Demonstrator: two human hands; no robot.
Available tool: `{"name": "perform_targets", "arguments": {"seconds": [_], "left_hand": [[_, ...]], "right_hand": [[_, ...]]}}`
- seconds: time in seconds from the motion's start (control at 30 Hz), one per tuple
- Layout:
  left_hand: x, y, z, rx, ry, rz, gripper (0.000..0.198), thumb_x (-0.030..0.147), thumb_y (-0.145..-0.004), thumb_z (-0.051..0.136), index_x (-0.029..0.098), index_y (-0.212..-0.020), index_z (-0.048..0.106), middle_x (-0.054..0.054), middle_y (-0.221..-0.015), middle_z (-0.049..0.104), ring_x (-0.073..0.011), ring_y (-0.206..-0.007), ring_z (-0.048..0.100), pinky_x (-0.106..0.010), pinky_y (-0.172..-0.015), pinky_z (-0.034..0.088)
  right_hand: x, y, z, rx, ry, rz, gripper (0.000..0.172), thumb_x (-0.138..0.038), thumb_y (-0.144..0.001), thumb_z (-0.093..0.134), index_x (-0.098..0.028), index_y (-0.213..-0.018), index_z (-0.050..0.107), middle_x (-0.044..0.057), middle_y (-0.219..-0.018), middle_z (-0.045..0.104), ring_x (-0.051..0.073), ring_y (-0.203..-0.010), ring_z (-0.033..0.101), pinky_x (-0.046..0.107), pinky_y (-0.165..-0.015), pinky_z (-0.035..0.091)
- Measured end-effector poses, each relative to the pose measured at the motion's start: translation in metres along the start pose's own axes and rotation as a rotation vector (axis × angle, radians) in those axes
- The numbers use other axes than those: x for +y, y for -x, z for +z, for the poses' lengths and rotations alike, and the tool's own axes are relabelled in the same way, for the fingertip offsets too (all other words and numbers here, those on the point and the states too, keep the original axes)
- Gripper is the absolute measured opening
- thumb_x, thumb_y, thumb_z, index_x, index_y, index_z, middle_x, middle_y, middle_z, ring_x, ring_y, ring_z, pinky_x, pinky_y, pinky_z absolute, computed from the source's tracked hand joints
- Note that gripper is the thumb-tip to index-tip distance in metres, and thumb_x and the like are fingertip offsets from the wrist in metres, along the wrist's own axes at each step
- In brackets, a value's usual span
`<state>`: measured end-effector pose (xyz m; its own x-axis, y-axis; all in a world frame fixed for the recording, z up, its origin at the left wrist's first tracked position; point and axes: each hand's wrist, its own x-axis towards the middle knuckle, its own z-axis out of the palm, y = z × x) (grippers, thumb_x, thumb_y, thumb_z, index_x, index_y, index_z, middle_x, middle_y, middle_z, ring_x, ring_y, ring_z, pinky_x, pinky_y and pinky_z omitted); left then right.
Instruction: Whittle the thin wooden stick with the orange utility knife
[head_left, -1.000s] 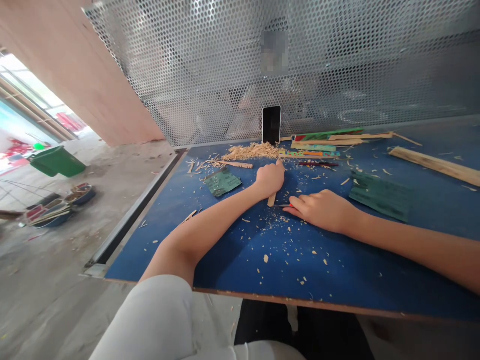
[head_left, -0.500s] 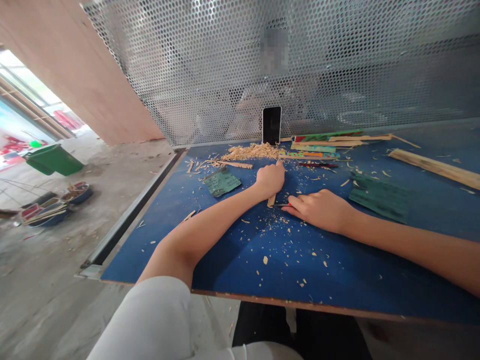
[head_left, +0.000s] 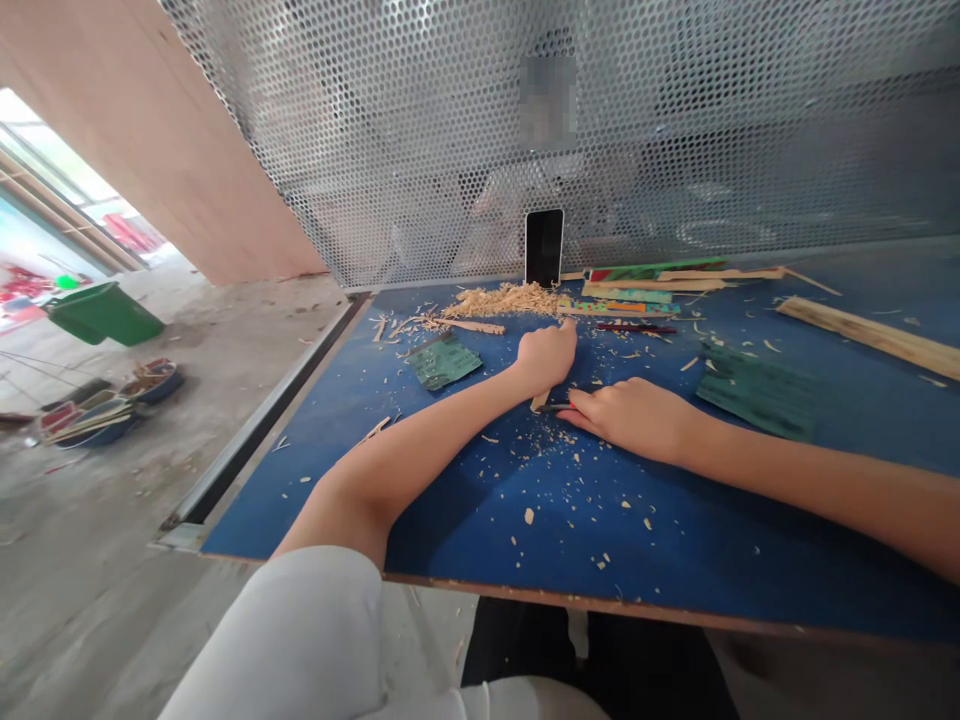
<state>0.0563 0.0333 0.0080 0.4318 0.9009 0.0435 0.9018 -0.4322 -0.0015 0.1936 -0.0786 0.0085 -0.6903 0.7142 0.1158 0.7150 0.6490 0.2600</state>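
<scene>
head view: left fingers (head_left: 561, 358) curled tight over wood strip (head_left: 539, 401); right fingers (head_left: 584, 404) pinching slim tool (head_left: 553, 408).

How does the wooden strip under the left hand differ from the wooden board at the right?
The wooden strip is partly covered by the left hand, while the wooden board lies with no hand on it. The strip's visible end points toward the bottom of the picture; the board slants off its right edge. The slim tool in the right hand is at the strip's end; the board has no tool beside it. Both are pale wood.
</scene>
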Motion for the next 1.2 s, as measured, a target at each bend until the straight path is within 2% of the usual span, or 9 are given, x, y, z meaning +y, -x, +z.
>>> {"name": "perform_targets", "arguments": {"seconds": [0.07,0.3,0.57,0.8,1.07,1.2], "left_hand": [[-0.001,0.000,-0.002,-0.020,-0.002,0.001,0.051,0.019,-0.108,0.046,0.019,-0.158,0.040,-0.017,-0.116,0.076,-0.0247,-0.112,0.075,-0.034,-0.094,0.057],[-0.002,-0.002,-0.001,0.003,-0.011,0.037,0.051,0.016,-0.107,0.040,0.012,-0.158,0.044,-0.021,-0.115,0.075,-0.0300,-0.110,0.076,-0.039,-0.090,0.059],[-0.003,-0.003,0.000,0.010,-0.048,0.049,0.053,0.016,-0.108,0.041,0.012,-0.160,0.042,-0.021,-0.114,0.076,-0.0300,-0.110,0.076,-0.038,-0.088,0.060],[0.001,-0.001,0.000,0.033,-0.069,0.078,0.044,0.012,-0.106,0.039,0.011,-0.148,0.054,-0.022,-0.112,0.076,-0.0311,-0.111,0.076,-0.040,-0.089,0.060],[0.001,-0.001,0.000,0.039,-0.046,0.096,0.038,0.012,-0.106,0.041,0.009,-0.140,0.059,-0.022,-0.110,0.076,-0.0316,-0.110,0.076,-0.040,-0.089,0.060],[-0.001,-0.003,0.002,0.041,-0.025,0.096,0.037,0.012,-0.105,0.041,0.009,-0.137,0.060,-0.022,-0.109,0.076,-0.0319,-0.110,0.077,-0.041,-0.088,0.060]], "right_hand": [[-0.002,0.000,-0.002,-0.018,-0.002,0.012,0.046,-0.042,-0.115,0.029,-0.016,-0.099,0.064,0.006,-0.064,0.069,0.022,-0.054,0.067,0.032,-0.050,0.017],[-0.002,-0.003,-0.005,-0.086,-0.034,0.026,0.045,-0.042,-0.115,0.032,-0.016,-0.096,0.065,0.008,-0.071,0.072,0.024,-0.059,0.070,0.032,-0.051,0.023],[0.002,-0.004,-0.008,-0.077,-0.077,0.006,0.044,-0.041,-0.115,0.037,-0.016,-0.092,0.066,0.007,-0.072,0.073,0.023,-0.059,0.069,0.032,-0.051,0.024],[-0.003,-0.008,-0.008,-0.036,-0.086,0.013,0.043,-0.041,-0.115,0.037,-0.015,-0.096,0.066,0.008,-0.072,0.073,0.023,-0.062,0.070,0.032,-0.052,0.027],[-0.021,-0.008,-0.026,-0.052,0.000,0.088,0.043,-0.039,-0.115,0.038,-0.014,-0.097,0.068,0.009,-0.069,0.072,0.026,-0.061,0.071,0.033,-0.050,0.022],[-0.025,-0.008,-0.028,-0.062,0.043,0.102,0.042,-0.040,-0.114,0.038,-0.015,-0.098,0.068,0.008,-0.067,0.071,0.026,-0.058,0.069,0.034,-0.049,0.022]]}}
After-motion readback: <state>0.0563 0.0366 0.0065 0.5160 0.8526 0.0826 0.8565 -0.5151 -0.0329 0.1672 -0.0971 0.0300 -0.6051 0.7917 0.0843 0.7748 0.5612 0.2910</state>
